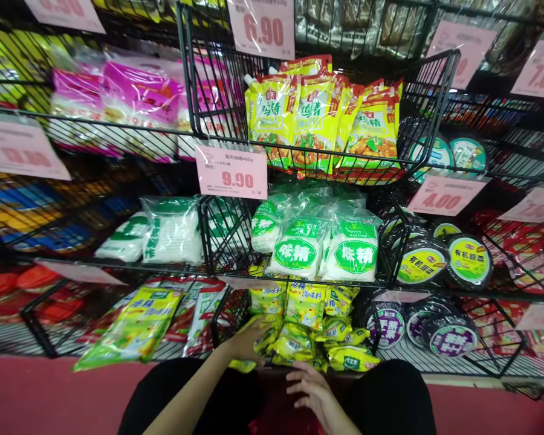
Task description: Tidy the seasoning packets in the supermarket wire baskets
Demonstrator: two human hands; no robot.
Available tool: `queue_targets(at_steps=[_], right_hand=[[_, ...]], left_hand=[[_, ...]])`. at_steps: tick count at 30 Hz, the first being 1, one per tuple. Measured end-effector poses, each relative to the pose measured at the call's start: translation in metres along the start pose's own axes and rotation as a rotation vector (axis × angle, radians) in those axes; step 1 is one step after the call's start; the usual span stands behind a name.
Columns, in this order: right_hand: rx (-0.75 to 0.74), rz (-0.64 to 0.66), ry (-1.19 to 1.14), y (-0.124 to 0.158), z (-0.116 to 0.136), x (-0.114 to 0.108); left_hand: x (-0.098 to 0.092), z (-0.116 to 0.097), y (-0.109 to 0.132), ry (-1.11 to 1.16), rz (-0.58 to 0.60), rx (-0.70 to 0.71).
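Observation:
My left hand [247, 339] reaches into the bottom shelf bay with its fingers closed around a yellow seasoning packet [268, 333]; its fingertips are partly hidden by the packet. Right beside it lies a heap of small yellow seasoning packets [294, 343], and taller yellow pouches [304, 302] stand behind them. My right hand [315, 386] is just in front of the shelf edge, fingers spread, holding nothing.
Above hang clear bags of white seasoning powder [349, 251] and a wire basket [317, 148] of yellow-red pouches. Black round tubs [451, 335] sit to the right. A large yellow-green bag [133, 323] overhangs the shelf edge at left. Wire dividers [40, 329] project forward.

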State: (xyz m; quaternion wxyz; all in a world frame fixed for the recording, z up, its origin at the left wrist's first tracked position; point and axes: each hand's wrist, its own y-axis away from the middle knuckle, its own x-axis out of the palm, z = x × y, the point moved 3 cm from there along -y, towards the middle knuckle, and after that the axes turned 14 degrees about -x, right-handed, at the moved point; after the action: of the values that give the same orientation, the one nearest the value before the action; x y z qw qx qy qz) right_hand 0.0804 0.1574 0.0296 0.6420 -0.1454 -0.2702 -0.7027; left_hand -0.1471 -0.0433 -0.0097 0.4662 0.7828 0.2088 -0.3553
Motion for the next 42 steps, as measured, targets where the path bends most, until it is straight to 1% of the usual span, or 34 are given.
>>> queue_targets(at_steps=[1,2,5,7,8,10,13,16,18,19,20,22,25,26,28,29,30,31,33,35,37,39,41,42], right_hand=[[0.000,-0.002,-0.003,0.000,0.000,0.001],[0.002,-0.002,-0.004,0.000,0.000,0.001],[0.007,0.009,-0.004,0.000,0.000,0.003],[-0.006,0.012,-0.001,0.000,0.001,0.003],[-0.013,0.012,-0.001,0.000,0.001,0.002],[-0.018,0.008,-0.001,0.000,0.001,0.000],[-0.011,0.011,-0.005,0.002,0.001,-0.002],[-0.022,0.039,-0.004,0.003,0.001,-0.002],[-0.033,0.043,-0.005,0.004,0.001,-0.001],[-0.036,0.038,-0.005,0.004,0.001,-0.001],[-0.036,0.032,-0.005,0.004,0.001,0.000],[-0.033,0.019,0.003,0.004,0.002,-0.001],[-0.036,0.003,0.010,0.006,0.005,-0.005],[-0.041,-0.007,0.010,0.007,0.006,-0.006],[-0.045,-0.026,-0.002,0.007,0.007,-0.008],[-0.046,-0.036,-0.014,0.006,0.007,-0.008],[-0.045,-0.040,-0.030,0.006,0.006,-0.008],[-0.038,-0.039,-0.045,0.005,0.004,-0.007],[-0.013,-0.022,-0.054,0.004,0.000,-0.005],[0.012,0.015,-0.027,0.003,-0.004,-0.002],[0.011,0.045,0.014,0.004,-0.004,0.000],[-0.009,0.049,0.038,0.004,-0.002,0.001],[-0.022,0.033,0.045,0.004,0.000,0.001],[-0.024,0.023,0.044,0.004,0.001,0.000]], left_hand=[[0.007,0.003,0.009,-0.064,0.023,-0.014],[0.012,0.006,0.016,-0.123,0.000,-0.048],[0.018,0.003,0.030,-0.238,-0.157,-0.136],[0.014,-0.004,0.034,-0.273,-0.253,-0.182],[0.009,-0.008,0.036,-0.287,-0.293,-0.202],[-0.008,-0.015,0.035,-0.320,-0.361,-0.222],[-0.047,-0.025,0.025,-0.358,-0.454,-0.172],[-0.084,-0.035,0.004,-0.311,-0.568,-0.081],[-0.096,-0.043,-0.014,-0.264,-0.621,-0.084],[-0.096,-0.048,-0.022,-0.246,-0.647,-0.107],[-0.094,-0.052,-0.029,-0.233,-0.681,-0.138],[-0.079,-0.061,-0.038,-0.201,-0.759,-0.211],[-0.041,-0.068,-0.041,-0.127,-0.869,-0.325],[-0.028,-0.067,-0.040,-0.082,-0.915,-0.372],[-0.005,-0.058,-0.039,0.039,-0.991,-0.458],[0.004,-0.052,-0.040,0.093,-1.000,-0.471],[0.009,-0.045,-0.043,0.128,-0.980,-0.456],[0.012,-0.038,-0.047,0.139,-0.934,-0.422],[0.008,-0.028,-0.057,0.119,-0.808,-0.367],[-0.003,-0.024,-0.064,0.095,-0.693,-0.401],[-0.016,-0.029,-0.067,0.074,-0.601,-0.489],[-0.027,-0.038,-0.064,0.033,-0.521,-0.547],[-0.031,-0.046,-0.054,-0.010,-0.467,-0.546],[-0.029,-0.046,-0.047,-0.023,-0.456,-0.523]])
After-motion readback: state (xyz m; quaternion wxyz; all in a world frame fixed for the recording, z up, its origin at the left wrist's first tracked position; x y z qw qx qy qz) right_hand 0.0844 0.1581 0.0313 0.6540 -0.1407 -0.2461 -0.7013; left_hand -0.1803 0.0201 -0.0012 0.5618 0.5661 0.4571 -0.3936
